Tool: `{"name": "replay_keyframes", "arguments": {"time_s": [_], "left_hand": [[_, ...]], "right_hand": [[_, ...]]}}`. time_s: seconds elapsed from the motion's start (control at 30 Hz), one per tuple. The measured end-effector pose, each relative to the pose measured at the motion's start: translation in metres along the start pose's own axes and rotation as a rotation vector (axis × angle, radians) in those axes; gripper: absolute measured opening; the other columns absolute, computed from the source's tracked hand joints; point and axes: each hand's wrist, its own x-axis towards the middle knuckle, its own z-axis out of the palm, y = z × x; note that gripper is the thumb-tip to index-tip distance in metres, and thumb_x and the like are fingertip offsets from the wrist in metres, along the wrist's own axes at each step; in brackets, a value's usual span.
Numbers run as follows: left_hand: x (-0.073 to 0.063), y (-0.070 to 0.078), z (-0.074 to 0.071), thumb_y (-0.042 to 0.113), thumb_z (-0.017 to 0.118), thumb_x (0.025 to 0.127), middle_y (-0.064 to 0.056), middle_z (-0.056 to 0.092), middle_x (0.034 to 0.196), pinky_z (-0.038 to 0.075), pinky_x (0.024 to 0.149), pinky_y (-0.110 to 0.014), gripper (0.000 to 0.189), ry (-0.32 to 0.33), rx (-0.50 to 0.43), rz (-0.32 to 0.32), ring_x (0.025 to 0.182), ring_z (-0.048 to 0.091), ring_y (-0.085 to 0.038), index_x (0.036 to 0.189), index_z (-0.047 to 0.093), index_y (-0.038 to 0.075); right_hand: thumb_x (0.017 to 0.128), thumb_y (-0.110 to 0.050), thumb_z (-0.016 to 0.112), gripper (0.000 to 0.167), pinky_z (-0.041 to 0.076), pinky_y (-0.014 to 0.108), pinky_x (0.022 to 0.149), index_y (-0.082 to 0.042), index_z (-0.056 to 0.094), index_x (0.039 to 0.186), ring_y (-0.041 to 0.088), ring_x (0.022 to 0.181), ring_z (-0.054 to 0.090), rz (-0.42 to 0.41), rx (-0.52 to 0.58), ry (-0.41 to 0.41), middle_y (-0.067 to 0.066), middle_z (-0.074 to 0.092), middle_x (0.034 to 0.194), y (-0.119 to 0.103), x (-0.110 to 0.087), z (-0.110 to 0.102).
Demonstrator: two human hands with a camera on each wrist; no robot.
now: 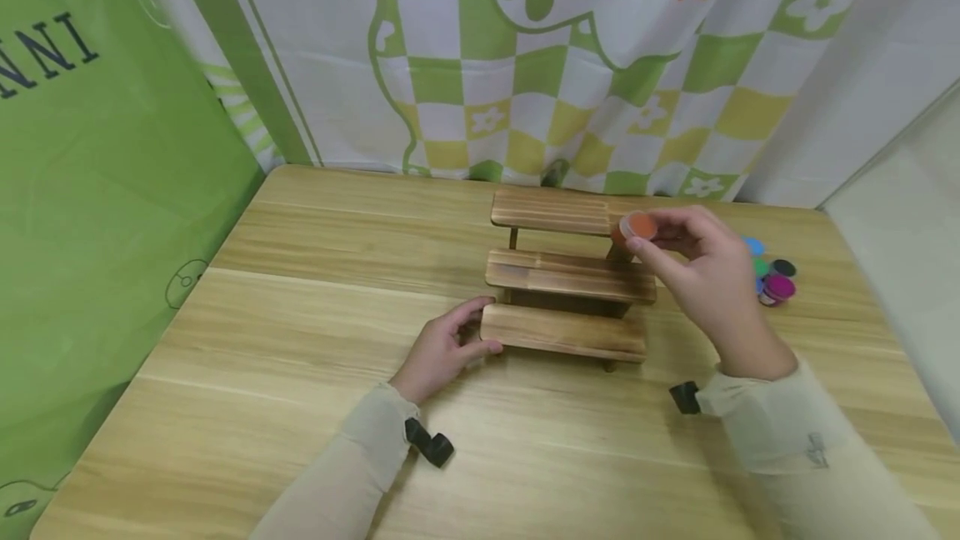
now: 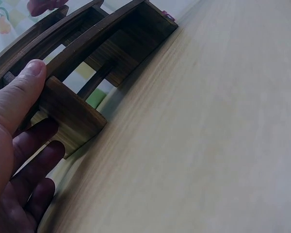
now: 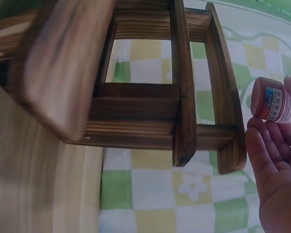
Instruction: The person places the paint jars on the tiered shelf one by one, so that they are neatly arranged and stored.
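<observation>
Orange-red round plastic paint jar (image 1: pixel 641 226) w/ clear rim is at the upper R end of the three-tier brown wooden stand (image 1: pixel 562 330), seen from the head cam. The person's R hand (image 1: pixel 708 286) pinches it btwn thumb & fingers, and from here it overlaps the top tier's R end. L hand (image 1: pixel 441 350) grips the stand's L end at the bottom tier, thumb at the front edge, fingers round the side. To the R of the stand, partly behind the R wrist, sits a small cluster of blue, green, black & magenta jars (image 1: pixel 777 290). Stand rests on a pale wood-grain table (image 1: pixel 555 457); behind it hangs a white curtain w/ green & yellow checks (image 1: pixel 551 69), and well to its L a green cloth w/ dark lettering (image 1: pixel 142 215). Beige sleeves (image 1: pixel 352 448) w/ black wrist devices (image 1: pixel 431 442) are on the near side of the stand.

L wrist cam: thumb lies on the stand's bottom board, other fingers curl by its end panel. Small pink bit (image 2: pixel 169 16) shows past the stand's far end; too small to ID.

R wrist cam: jar is tilted, white-&-blue printed label (image 3: pixel 274 103) showing, thumb one side, fingertips the other. Strip of curtain visible btwn jar & the stand's top tier, i.e. not touching; fingertips just beside that tier, contact unclear.
</observation>
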Motion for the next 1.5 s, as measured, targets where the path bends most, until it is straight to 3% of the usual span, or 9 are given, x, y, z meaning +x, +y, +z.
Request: {"name": "replay_keyframes", "arguments": {"time_s": [0.3,0.53,0.8,1.07,1.5], "left_hand": [[0.000,-0.001,0.000,0.030,0.081,0.083,0.001,0.069,0.124,0.046,0.098,-0.043,0.067,-0.002,-0.012,-0.006,0.112,0.061,-0.016,0.143,0.055,0.016],[0.000,0.000,0.001,0.030,0.081,0.084,0.002,0.069,0.125,0.046,0.098,-0.043,0.068,-0.004,-0.019,-0.014,0.112,0.060,-0.015,0.145,0.054,0.018],[0.000,0.002,0.001,0.030,0.081,0.084,0.003,0.070,0.123,0.045,0.098,-0.042,0.067,-0.003,-0.010,-0.034,0.110,0.060,-0.015,0.145,0.054,0.018],[0.000,0.003,0.000,0.029,0.081,0.084,0.003,0.070,0.122,0.046,0.094,-0.039,0.068,0.000,0.001,-0.037,0.103,0.059,-0.014,0.145,0.054,0.017],[0.000,0.002,0.000,0.032,0.079,0.086,0.002,0.069,0.124,0.046,0.098,-0.042,0.069,-0.007,0.007,-0.021,0.110,0.061,-0.015,0.147,0.052,0.017]], "right_hand": [[0.090,-0.018,0.078,0.031,0.048,0.009,0.078,-0.001,0.070,0.115,-0.001,0.088,0.061,0.021,-0.103,-0.094,0.006,0.065,0.103,-0.012,0.019,0.012],[0.092,-0.028,0.076,0.035,0.048,0.009,0.075,-0.005,0.070,0.118,0.019,0.094,0.068,0.059,-0.135,-0.171,0.008,0.065,0.108,-0.019,0.034,0.028],[0.092,-0.032,0.076,0.040,0.056,0.037,0.082,-0.006,0.068,0.121,0.022,0.095,0.068,0.099,-0.143,-0.253,0.007,0.064,0.111,-0.024,0.048,0.047],[0.092,-0.031,0.076,0.041,0.055,0.042,0.085,-0.004,0.068,0.121,0.026,0.098,0.068,0.116,-0.126,-0.266,0.012,0.065,0.113,-0.028,0.057,0.060],[0.091,-0.027,0.077,0.037,0.055,0.039,0.082,-0.003,0.068,0.117,0.025,0.094,0.067,0.072,-0.126,-0.294,0.011,0.063,0.110,-0.034,0.065,0.077]]}}
